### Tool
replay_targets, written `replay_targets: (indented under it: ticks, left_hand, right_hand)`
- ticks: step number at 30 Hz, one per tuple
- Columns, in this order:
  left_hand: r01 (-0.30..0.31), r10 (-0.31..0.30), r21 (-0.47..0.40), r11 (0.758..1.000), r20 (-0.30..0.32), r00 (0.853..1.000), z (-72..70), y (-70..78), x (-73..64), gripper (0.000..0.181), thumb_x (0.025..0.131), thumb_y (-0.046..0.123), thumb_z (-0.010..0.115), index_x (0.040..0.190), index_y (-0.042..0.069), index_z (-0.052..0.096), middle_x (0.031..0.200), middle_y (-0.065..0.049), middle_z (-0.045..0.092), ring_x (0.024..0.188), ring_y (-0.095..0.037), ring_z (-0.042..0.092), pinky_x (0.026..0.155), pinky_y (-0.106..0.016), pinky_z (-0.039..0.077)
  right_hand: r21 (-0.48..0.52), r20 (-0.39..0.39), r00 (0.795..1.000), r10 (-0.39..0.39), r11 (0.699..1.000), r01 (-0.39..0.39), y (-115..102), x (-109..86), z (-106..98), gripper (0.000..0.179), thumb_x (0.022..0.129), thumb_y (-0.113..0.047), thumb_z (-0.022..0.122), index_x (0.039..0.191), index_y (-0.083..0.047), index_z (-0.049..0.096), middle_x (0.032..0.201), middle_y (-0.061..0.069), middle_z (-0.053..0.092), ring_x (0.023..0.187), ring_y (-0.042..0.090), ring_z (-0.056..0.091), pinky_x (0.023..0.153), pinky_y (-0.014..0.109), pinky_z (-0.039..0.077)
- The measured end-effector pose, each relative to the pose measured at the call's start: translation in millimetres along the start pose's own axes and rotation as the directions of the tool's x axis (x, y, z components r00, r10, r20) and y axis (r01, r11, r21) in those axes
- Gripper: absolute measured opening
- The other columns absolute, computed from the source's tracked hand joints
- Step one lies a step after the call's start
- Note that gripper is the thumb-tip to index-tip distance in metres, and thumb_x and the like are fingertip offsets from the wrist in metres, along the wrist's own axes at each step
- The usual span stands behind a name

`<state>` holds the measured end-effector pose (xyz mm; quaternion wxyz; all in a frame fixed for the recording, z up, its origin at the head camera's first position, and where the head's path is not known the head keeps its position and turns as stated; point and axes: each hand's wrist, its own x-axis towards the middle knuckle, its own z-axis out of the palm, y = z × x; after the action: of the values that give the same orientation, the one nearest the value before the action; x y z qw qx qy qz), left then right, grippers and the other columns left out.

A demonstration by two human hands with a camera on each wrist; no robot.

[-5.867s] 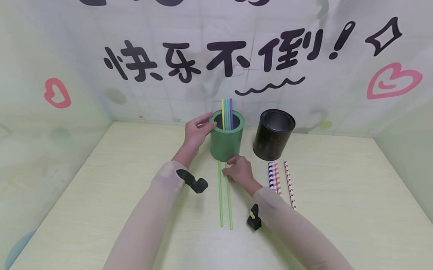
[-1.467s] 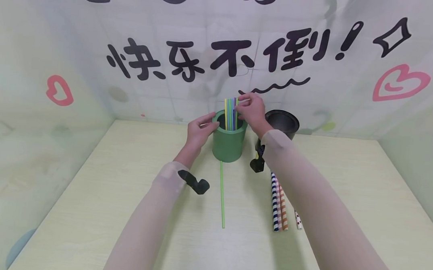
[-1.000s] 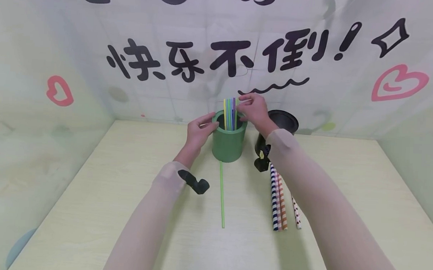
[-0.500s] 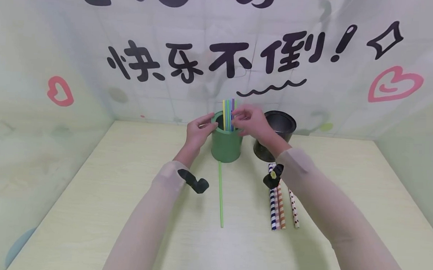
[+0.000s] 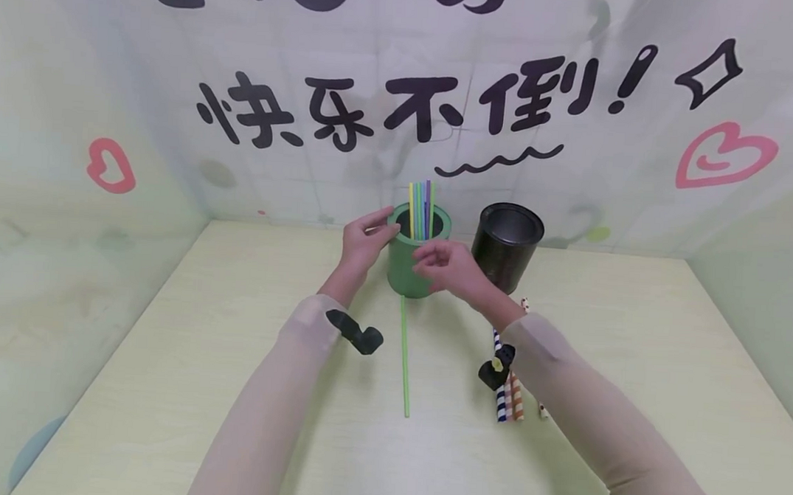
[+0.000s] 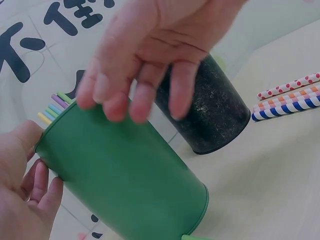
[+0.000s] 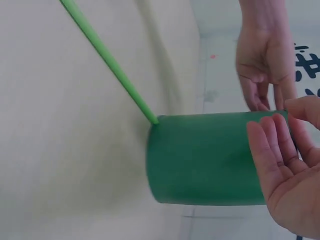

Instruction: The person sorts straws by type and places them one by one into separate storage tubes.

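Note:
A green can (image 5: 405, 266) stands upright with several plastic straws (image 5: 421, 210) (yellow, green, blue, purple) leaning in it. My left hand (image 5: 365, 245) holds it at the left of its rim; in the left wrist view its thumb and fingertips (image 6: 50, 200) are at the rim. My right hand (image 5: 458, 271) hovers in front of the can, fingers loosely bent and nothing between them. In the right wrist view the right palm (image 7: 295, 185) overlaps the can's rim end. One light green straw (image 5: 405, 359) lies on the table, its far end at the can's base.
A black can (image 5: 506, 248) stands to the right, with no straws showing in it. Several patterned paper straws (image 6: 290, 102), striped and dotted, lie in front of it, partly hidden by my right forearm in the head view. A printed cloth (image 5: 292, 191) hangs behind the table.
Two green straws lay on the table at first; the right hand put one into the green can. It then let go and came down in front of the can. The left hand stayed put.

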<state>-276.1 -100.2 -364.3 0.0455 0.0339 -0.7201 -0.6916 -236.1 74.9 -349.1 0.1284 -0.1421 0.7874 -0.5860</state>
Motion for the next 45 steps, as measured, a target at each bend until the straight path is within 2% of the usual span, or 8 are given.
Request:
replay_targets:
  ticks: [8,15,20,27,35,45]
  left_hand:
    - [0.003,-0.003,-0.002,1.0,-0.002,1.0,-0.2,0.3,-1.4,0.041,0.082,0.014,0.068,0.122,0.014,0.059,0.118,-0.006,0.057,0.104,-0.018,0.055,0.085,-0.023,0.051]
    - [0.011,-0.011,0.0,1.0,-0.001,1.0,-0.8,0.4,-0.2,0.04,0.083,0.015,0.068,0.122,0.015,0.06,0.12,-0.005,0.056,0.104,-0.018,0.054,0.085,-0.023,0.051]
    - [0.015,-0.015,-0.003,1.0,-0.002,1.0,0.0,-0.5,0.1,0.04,0.082,0.014,0.068,0.122,0.015,0.06,0.12,-0.005,0.056,0.105,-0.018,0.054,0.085,-0.023,0.05]
    - [0.019,-0.019,-0.003,1.0,-0.005,1.0,0.4,0.0,0.3,0.04,0.082,0.014,0.068,0.121,0.015,0.06,0.119,-0.005,0.056,0.104,-0.018,0.054,0.085,-0.023,0.05]
    - [0.011,-0.012,-0.007,1.0,-0.009,1.0,-0.5,2.7,-0.3,0.04,0.083,0.014,0.068,0.122,0.015,0.06,0.121,-0.005,0.056,0.104,-0.018,0.054,0.085,-0.024,0.05]
    - [0.015,-0.015,-0.012,1.0,-0.008,1.0,-0.4,1.4,0.1,0.039,0.083,0.014,0.068,0.121,0.014,0.06,0.119,-0.004,0.058,0.103,-0.017,0.055,0.085,-0.023,0.051]
  right_hand:
    - [0.053,-0.042,0.995,0.089,0.995,-0.087,33.9,5.6,14.3,0.023,0.085,-0.002,0.061,0.106,0.005,0.061,0.091,0.012,0.06,0.083,0.024,0.058,0.067,0.039,0.058]
    - [0.05,-0.052,0.987,0.151,0.988,-0.149,49.6,5.3,30.2,0.025,0.084,0.0,0.061,0.108,0.005,0.062,0.086,0.009,0.062,0.077,0.017,0.058,0.064,0.036,0.058]
    - [0.041,-0.072,0.974,0.215,0.976,-0.213,57.9,5.8,43.4,0.025,0.082,0.0,0.063,0.107,0.003,0.064,0.088,0.01,0.063,0.074,0.017,0.059,0.061,0.033,0.058]
    - [0.061,-0.164,0.945,0.282,0.959,-0.276,68.2,6.4,56.0,0.021,0.079,-0.007,0.07,0.1,-0.001,0.067,0.081,0.007,0.063,0.063,0.013,0.057,0.051,0.026,0.055]
    - [-0.03,-0.264,0.935,0.237,0.967,-0.253,71.1,2.0,64.1,0.023,0.075,-0.009,0.074,0.095,-0.001,0.065,0.075,0.007,0.062,0.046,0.012,0.052,0.044,0.023,0.051]
    - [-0.144,-0.279,0.941,0.19,0.961,-0.236,68.1,0.5,70.7,0.025,0.074,-0.007,0.075,0.094,0.002,0.062,0.069,0.006,0.061,0.042,0.01,0.052,0.044,0.023,0.051]
